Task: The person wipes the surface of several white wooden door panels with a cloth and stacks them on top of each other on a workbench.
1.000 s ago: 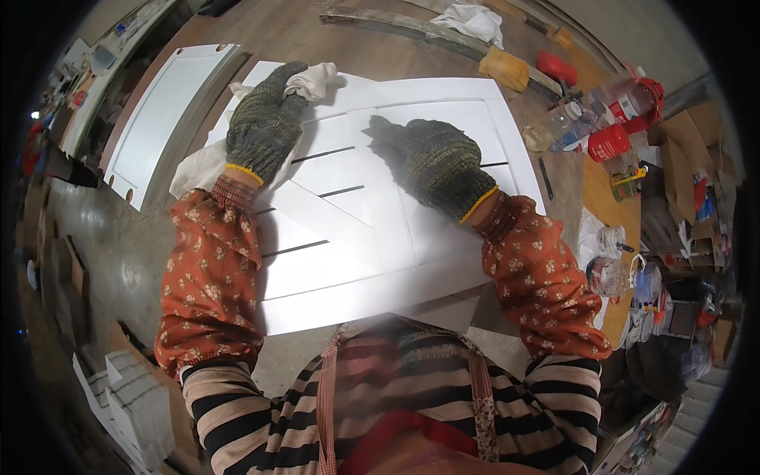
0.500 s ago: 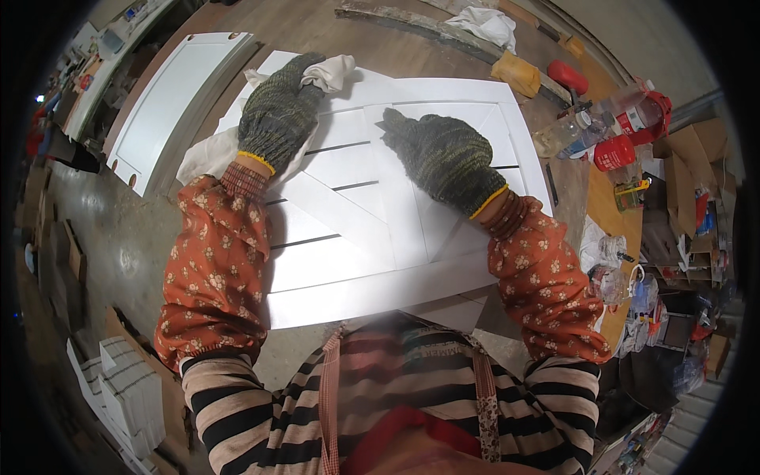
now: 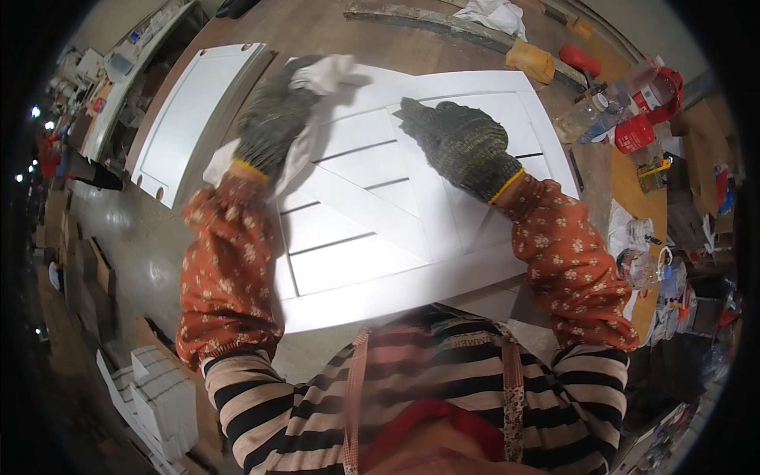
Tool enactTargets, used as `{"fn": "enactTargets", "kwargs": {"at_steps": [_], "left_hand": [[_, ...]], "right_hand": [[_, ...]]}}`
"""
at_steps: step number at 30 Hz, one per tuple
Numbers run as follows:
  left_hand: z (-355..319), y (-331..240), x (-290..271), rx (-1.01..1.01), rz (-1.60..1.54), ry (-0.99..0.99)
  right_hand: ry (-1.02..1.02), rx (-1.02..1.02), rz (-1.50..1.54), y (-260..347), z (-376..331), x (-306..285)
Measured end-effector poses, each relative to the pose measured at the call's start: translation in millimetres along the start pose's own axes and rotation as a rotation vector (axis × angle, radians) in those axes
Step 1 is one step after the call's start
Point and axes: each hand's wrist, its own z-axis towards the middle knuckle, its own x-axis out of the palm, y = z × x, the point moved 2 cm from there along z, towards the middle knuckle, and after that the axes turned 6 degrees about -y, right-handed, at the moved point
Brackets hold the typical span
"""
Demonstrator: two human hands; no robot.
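Grey concrete floor (image 3: 162, 245) takes up much of the workshop's left side, where another person (image 3: 75, 165) appears small and blurred in red and dark clothing. Lower on that side is a stack of white boards (image 3: 166, 396) with thin grey lines, next to a strip of brown cardboard (image 3: 207, 419). Farther up, a pile of white cabinet panels (image 3: 198, 119) with round reddish-brown corner holes lies on the left part of the brown, wood-toned surface (image 3: 317, 36). Next comes the person's left hand (image 3: 273, 119), slightly blurred in a dark green knitted glove with a yellow hem; its fingers are bent closed on a crumpled white cloth (image 3: 324, 77), which bulges past the fingertips and also shows below the wrist. Hand and cloth are over the far left part of a white plank-style door panel (image 3: 356, 277), which lies flat in the middle, crossed by dark grooves and diagonal strips, its near edge close to the striped shirt (image 3: 332, 396). On the panel's right half rests the right hand (image 3: 467, 146) in a matching glove, fingers close together and pointing left; whether they grip anything underneath cannot be told. Beyond it stand a yellow block (image 3: 529, 62), a red bottle (image 3: 578, 59), clear plastic bottles (image 3: 582, 119) and, farthest right, cardboard boxes (image 3: 701, 150)
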Motion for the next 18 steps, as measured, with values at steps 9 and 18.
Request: {"fn": "enactTargets", "kwargs": {"at_steps": [9,18], "left_hand": [[-44,2,-43,0.079,0.149,-0.161],[-52,-9,-44,0.414,0.888,-0.03]], "right_hand": [[-0.005,0.005,0.038,-2,-6,-5],[0.074,0.071,-0.053,0,-9,-12]]}}
